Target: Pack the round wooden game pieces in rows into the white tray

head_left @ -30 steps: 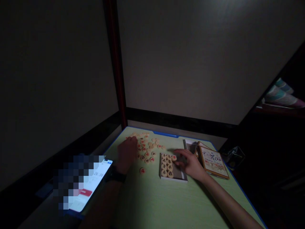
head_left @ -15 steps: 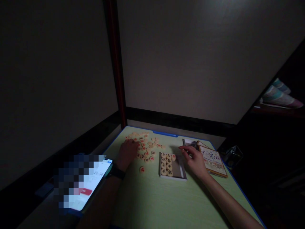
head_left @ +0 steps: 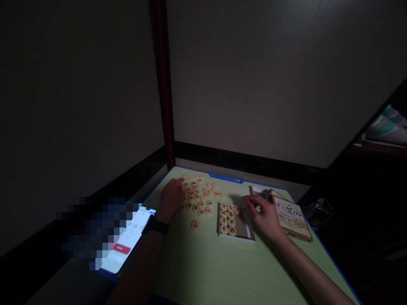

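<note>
A scatter of round wooden chess pieces [head_left: 200, 192] with red and black marks lies at the far left of the green table [head_left: 206, 267]. My left hand [head_left: 171, 198] rests at the left side of that scatter, fingers curled among the pieces; whether it grips one is hidden. A shallow grey tray [head_left: 246, 226] holds several pieces in rows on its left side. My right hand [head_left: 263, 212] hovers over the tray's right far corner, fingers loosely bent, with nothing visible in them. One lone piece [head_left: 195, 224] lies apart, near the tray.
A printed box lid [head_left: 292, 214] lies right of the tray, with another box part [head_left: 257, 190] behind it. A lit phone [head_left: 129, 239] sits at the table's left edge. A dark post [head_left: 165, 84] rises at the far corner. The room is dim.
My right hand lifted off the tray's pieces and drew back to the right. My left hand shifted slightly toward the far side of the loose pieces. The view turned a little left.
</note>
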Available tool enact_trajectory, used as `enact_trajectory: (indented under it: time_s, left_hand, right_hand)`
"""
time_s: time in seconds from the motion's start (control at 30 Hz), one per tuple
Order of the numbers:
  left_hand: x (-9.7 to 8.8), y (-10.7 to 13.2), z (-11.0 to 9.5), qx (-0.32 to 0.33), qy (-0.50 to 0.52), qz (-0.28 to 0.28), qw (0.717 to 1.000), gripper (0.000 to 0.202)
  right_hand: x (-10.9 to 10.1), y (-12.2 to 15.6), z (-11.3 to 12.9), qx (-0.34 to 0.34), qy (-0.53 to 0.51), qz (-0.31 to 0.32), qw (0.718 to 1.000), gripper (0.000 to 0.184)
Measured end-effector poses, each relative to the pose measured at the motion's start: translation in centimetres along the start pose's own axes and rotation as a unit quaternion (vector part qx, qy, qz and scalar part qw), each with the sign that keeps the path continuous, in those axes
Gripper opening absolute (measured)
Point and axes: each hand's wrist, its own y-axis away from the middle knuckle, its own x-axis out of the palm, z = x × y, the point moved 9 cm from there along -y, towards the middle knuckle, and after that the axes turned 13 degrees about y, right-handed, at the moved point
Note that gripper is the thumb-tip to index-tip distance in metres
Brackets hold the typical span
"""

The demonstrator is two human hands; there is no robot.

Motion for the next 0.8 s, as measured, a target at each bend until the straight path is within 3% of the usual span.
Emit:
enact_trajectory:
  time_s: [0.13,0.3,0.43,0.57,0.7,0.8]
  left_hand:
    - [-3.1,0.1,1.3,-0.038,0.011,-0.106,0.994,0.039]
    - [-4.9,0.5,2.3,-0.084,0.019,-0.150,0.985,0.037]
    - [-5.1,0.5,3.2,-0.123,0.022,-0.130,0.984,0.036]
    - [-4.4,0.4,3.6,-0.138,0.007,-0.085,0.987,0.038]
    - [-3.8,0.4,3.7,-0.136,-0.012,-0.048,0.990,0.036]
    - [-3.1,0.5,3.8,-0.139,-0.025,-0.008,0.990,0.033]
  right_hand:
    - [0.5,-1.7,1.7,-0.011,-0.006,0.022,1.000,0.026]
    - [3.6,-5.4,5.0,-0.057,-0.007,0.077,0.995,0.024]
    - [8.8,-8.4,8.5,-0.098,0.019,0.184,0.978,0.028]
    - [15.1,-9.9,12.3,-0.159,0.138,0.310,0.927,0.034]
    - [18.9,-10.9,14.4,-0.163,0.185,0.329,0.912,0.035]
    - [19.9,-11.6,13.7,-0.129,0.245,0.322,0.905,0.033]
